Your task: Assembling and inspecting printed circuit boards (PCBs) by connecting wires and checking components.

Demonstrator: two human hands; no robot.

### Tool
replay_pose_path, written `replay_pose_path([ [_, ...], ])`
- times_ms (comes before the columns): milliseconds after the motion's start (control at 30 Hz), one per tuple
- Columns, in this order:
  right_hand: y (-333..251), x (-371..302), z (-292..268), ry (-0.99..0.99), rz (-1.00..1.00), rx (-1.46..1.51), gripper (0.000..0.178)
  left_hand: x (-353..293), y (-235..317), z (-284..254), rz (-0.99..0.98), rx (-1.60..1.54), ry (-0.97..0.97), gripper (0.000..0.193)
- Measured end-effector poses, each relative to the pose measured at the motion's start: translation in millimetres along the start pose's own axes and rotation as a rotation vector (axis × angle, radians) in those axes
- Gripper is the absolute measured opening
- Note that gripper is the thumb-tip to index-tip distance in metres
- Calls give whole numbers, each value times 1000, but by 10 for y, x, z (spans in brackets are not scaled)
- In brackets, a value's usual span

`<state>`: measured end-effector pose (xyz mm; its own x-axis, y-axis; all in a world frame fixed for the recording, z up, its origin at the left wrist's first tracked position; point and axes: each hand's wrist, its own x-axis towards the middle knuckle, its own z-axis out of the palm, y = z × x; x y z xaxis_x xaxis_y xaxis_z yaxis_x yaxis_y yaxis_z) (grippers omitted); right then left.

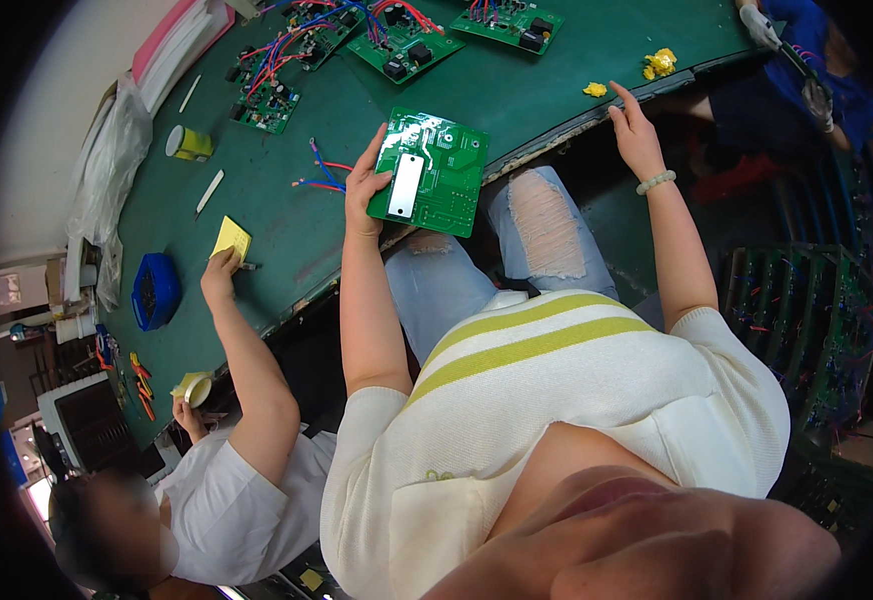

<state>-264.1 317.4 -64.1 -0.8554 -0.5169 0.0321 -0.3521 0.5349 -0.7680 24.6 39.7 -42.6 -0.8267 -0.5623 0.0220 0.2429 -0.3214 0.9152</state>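
Note:
My left hand (364, 190) grips a green circuit board (447, 185) by its left edge, thumb on the face turned up. A bare silver metal plate (406, 186) is fixed to that face, near the thumb. The board is held over the near edge of the bench, above my lap. My right hand (639, 138) is empty, its fingers stretched toward the bench edge. Just beyond those fingertips lies a small crumpled yellow scrap (595, 90), with a larger yellow clump (661, 64) to its right.
Several wired circuit boards (407, 48) lie across the far side of the green bench (297, 220). Loose red and blue wires (325, 170) rest left of my left hand. At left, a co-worker (247, 430) holds a yellow pad (231, 238) and a tape roll (195, 391). Another person's gloved hand (760, 26) shows at upper right.

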Motion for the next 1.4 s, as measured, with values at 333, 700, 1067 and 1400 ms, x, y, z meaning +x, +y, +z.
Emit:
replay_pose_path([
  [333, -38, -42, 163, -111, 23, 531, 42, -17, 64, 22, 10, -64, -26, 73],
  [700, -1174, -901, 491, -265, -691, 562, 36, -268, 637, 737, 238, -749, -74, 76],
  [1067, -1431, -1131, 662, -439, -763, 511, 36, -477, 671, 1115, 69, -1078, -193, 66],
  [1400, -1151, -973, 200, -253, -602, 639, 20, -259, 524, 1241, -41, -945, -145, 52],
])
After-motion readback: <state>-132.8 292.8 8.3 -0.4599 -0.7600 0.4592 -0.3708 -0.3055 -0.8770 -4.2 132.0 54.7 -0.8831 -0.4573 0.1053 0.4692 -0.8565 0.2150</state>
